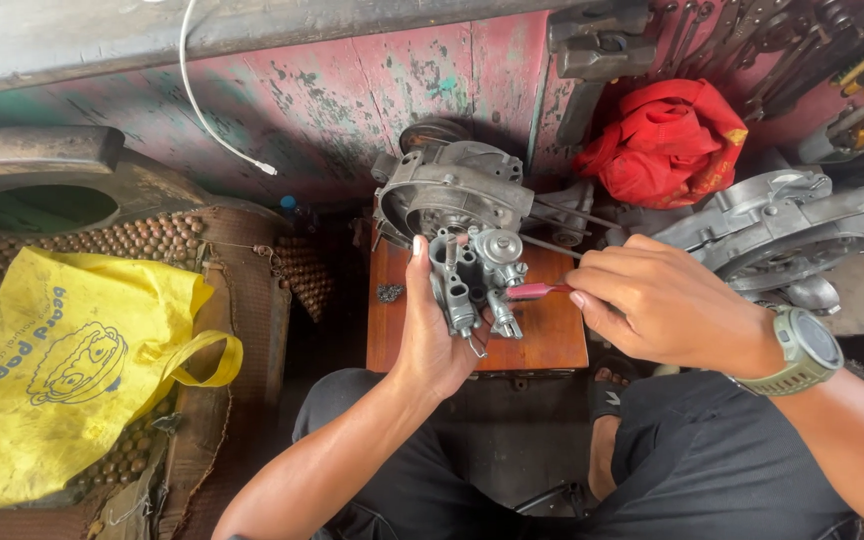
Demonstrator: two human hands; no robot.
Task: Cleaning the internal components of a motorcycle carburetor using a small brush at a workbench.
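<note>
Gripping a small grey carburetor (477,280), the left hand (432,325) holds it upright above a wooden stool (552,335). The right hand (657,300) pinches a red-handled screwdriver (532,291) against its side.

Peeling red-green wall (352,95), small wooden stool (552,335)

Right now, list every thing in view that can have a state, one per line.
Left hand: fingers closed around the carburetor.
Carburetor: held off the stool.
Right hand: gripping the screwdriver.
Screwdriver: red handle, tip against the carburetor.
Wooden stool: upright, with a small dark part on top.
Engine casing: resting behind the stool, open side facing up.
Yellow bag: crumpled, lying on the beaded seat.
Red cloth: bunched up.
</note>
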